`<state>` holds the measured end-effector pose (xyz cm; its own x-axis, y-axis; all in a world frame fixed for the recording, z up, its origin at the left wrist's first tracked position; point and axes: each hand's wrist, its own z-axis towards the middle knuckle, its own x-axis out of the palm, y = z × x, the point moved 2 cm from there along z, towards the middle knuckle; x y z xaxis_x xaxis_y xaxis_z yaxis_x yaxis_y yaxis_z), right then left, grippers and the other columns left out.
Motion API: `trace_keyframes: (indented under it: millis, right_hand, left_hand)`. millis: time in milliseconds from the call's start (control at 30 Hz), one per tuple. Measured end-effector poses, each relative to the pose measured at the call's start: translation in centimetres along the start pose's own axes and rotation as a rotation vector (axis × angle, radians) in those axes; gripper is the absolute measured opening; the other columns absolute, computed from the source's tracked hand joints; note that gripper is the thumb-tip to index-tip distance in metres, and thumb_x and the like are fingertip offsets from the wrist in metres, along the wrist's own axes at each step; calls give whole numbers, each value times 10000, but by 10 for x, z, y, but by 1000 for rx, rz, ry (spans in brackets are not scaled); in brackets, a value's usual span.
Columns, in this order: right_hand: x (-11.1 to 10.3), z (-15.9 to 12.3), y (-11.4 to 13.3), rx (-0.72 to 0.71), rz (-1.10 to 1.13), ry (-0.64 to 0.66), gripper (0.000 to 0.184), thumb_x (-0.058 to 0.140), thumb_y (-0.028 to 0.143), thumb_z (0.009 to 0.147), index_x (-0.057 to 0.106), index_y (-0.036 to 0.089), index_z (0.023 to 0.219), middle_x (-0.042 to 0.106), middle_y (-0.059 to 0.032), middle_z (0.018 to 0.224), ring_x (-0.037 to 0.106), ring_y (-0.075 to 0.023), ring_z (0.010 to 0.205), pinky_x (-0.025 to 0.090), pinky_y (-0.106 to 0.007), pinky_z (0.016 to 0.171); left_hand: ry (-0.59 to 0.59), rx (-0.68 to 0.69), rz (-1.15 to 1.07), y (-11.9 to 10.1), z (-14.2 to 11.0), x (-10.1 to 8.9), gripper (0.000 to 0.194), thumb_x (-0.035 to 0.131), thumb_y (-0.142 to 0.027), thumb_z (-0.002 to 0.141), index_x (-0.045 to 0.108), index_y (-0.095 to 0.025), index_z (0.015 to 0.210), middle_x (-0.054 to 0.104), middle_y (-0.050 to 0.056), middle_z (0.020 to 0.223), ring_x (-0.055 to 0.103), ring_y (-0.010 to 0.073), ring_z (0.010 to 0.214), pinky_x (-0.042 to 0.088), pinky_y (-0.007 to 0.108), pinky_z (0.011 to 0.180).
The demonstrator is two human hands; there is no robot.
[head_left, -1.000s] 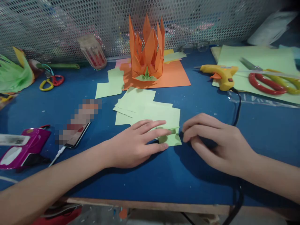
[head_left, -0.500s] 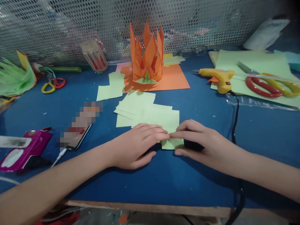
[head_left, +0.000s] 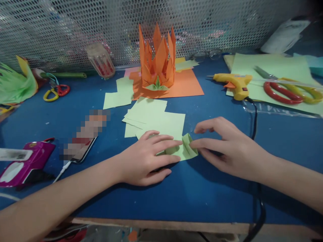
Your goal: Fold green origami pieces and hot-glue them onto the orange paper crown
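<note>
- Phone (head_left: 84,144): nine o'clock from the folded green paper (head_left: 187,151), well apart.
- Left hand (head_left: 147,158): nine o'clock, palm down, fingers spread wide over the paper's left part.
- Orange paper model (head_left: 160,57): eleven o'clock.
- Right hand (head_left: 229,153): three o'clock, thumb and forefinger narrow at the paper's raised right end; whether they pinch it, I cannot tell.
- Yellow glue gun (head_left: 237,84): one o'clock.

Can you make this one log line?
left hand: spread over green paper; right hand: at its curled end; behind: orange paper model
</note>
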<state>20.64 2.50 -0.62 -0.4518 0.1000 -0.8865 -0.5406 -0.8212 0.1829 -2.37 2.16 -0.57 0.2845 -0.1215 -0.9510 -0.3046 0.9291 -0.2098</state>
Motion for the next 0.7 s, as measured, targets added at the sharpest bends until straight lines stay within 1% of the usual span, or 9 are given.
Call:
trace_keyframes:
  millis: [67,167,233,300,433,500,567,633,700]
  right_hand:
    - [0,1,0,48,64,18,149,517,218,880,651,193,940,544,-122,1053,515,-236,906,445,-431,772]
    - [-1,3,0,88,84,4,209,589,362,861,653,169,911,569,-125,1006,531,-231,868,463,-426,753]
    - [-2,4,0,82,72,-39,155,597,324,870,654,179,879,586,-99,947,542,-193,821,479,-367,712]
    - [-2,4,0,46,77,-81,92,577,227,886,654,191,850,590,-72,900,549,-157,793,482,-311,683]
    - [-4,3,1,-116,71,-110,104,559,144,886,638,205,857,590,-52,888,557,-148,818,467,-301,715]
    - [-5,2,1,-131,93,-103,63,558,169,894,601,212,876,599,-29,865,567,-137,801,467,-283,712]
    - [-5,3,1,-105,133,-76,25,557,223,905,565,203,919,607,-12,833,578,-125,784,476,-256,713]
    - [-5,4,2,-121,151,-32,68,534,248,921,559,189,944,612,-11,825,584,-125,809,478,-246,745]
    - [-4,5,2,-185,131,18,92,498,225,936,581,197,908,624,-18,859,579,-137,858,469,-260,781]
  left_hand:
    - [19,-13,2,0,0,0,306,478,-275,932,586,-204,1210,554,115,1343,476,282,1235,396,458,967]
    - [30,-26,17,0,2,0,303,484,-266,929,596,-229,1208,584,96,1291,503,272,1162,434,415,899]
    - [30,-14,37,-1,2,0,306,490,-256,925,595,-230,1211,603,98,1241,523,260,1094,450,398,867]
    - [26,7,66,-3,3,0,313,496,-251,923,587,-219,1220,622,101,1184,534,255,1051,463,391,843]
    - [-30,12,116,-6,4,1,286,511,-229,924,601,-179,1191,668,83,1104,566,250,1056,490,385,838]
    - [-79,5,121,-8,5,1,239,514,-200,927,628,-143,1130,691,79,1080,591,231,1055,511,359,846]
    - [-128,1,117,-11,7,1,197,517,-180,928,652,-113,1056,714,77,1041,622,204,1020,530,330,860]
    - [-173,6,116,-13,8,1,179,526,-174,926,662,-97,1014,730,74,1006,651,183,968,545,311,871]
    - [-199,8,128,-14,9,2,170,538,-170,920,664,-93,1005,738,69,994,670,176,935,559,303,862]
